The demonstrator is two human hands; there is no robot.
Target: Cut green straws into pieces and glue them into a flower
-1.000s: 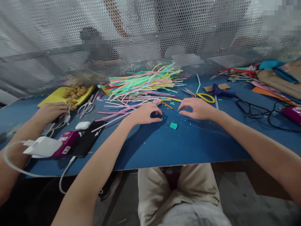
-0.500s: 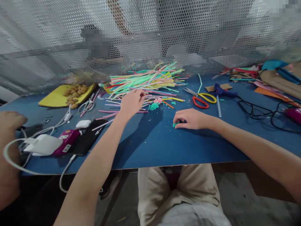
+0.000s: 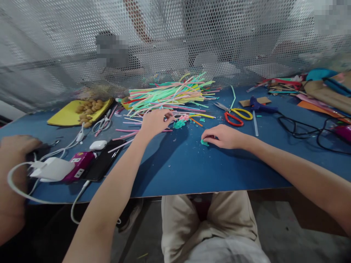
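My right hand (image 3: 223, 137) rests on the blue table with its fingers curled and pressed together over small green cut pieces (image 3: 204, 143). Over the near side of a pile of thin, coloured straw-like sticks (image 3: 167, 95) is my left hand (image 3: 155, 122). Its thumb and fingertips meet in a pinch; whatever is between them is too small to make out. Just right of those fingertips lies a small heap of green bits (image 3: 180, 124), with pink bits (image 3: 184, 117) behind it.
Red-and-yellow-handled scissors (image 3: 233, 114) and a blue glue gun (image 3: 261, 106) lie right of the pile. At left are a black phone (image 3: 102, 162), a purple power strip (image 3: 78, 164), white cables and a yellow tray (image 3: 64, 113). Another person's hand (image 3: 20, 144) is at far left. A perforated metal screen (image 3: 170, 40) stands behind.
My left hand has moved slightly right and down, closer to the heap of bits. My right hand has shifted up a little, and more of the green pieces show under its fingertips.
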